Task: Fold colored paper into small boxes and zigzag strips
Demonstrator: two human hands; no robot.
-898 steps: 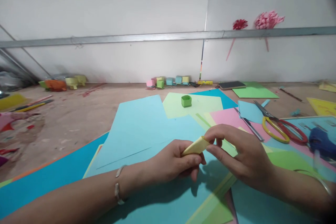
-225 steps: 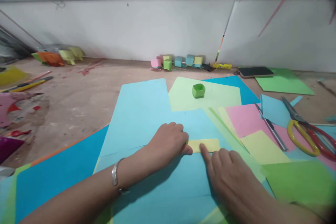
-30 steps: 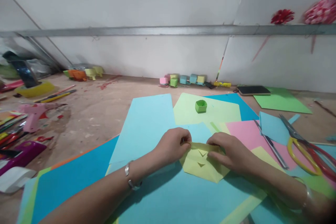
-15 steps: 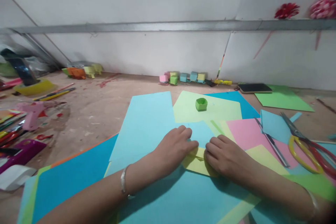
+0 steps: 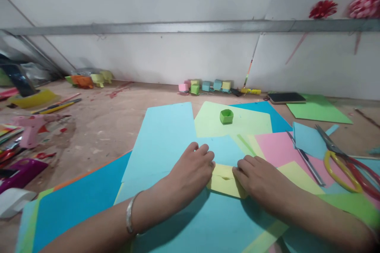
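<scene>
A folded piece of yellow paper (image 5: 227,187) lies on a light blue sheet (image 5: 190,225), with creases and a small diamond-shaped gap near its middle. At its left edge, my left hand (image 5: 196,168) has its fingers curled and closed on the paper. From the other side my right hand (image 5: 255,176) grips the right edge, fingers bent together. The thumbs and the paper's outer ends are partly hidden. Beyond the hands, a small green paper box (image 5: 227,116) stands on a pale green sheet (image 5: 204,116).
To the right lie scissors (image 5: 341,158), a pen (image 5: 310,166) and a phone (image 5: 286,98). A pink glue gun (image 5: 31,128), a purple tool (image 5: 22,172) and yellow tape (image 5: 35,99) sit at the left. Several small paper cubes (image 5: 206,85) line the wall.
My left hand has drawn back slightly to the left from the paper's middle, so more of the folded yellow paper and its diamond gap show. The view has shifted slightly.
</scene>
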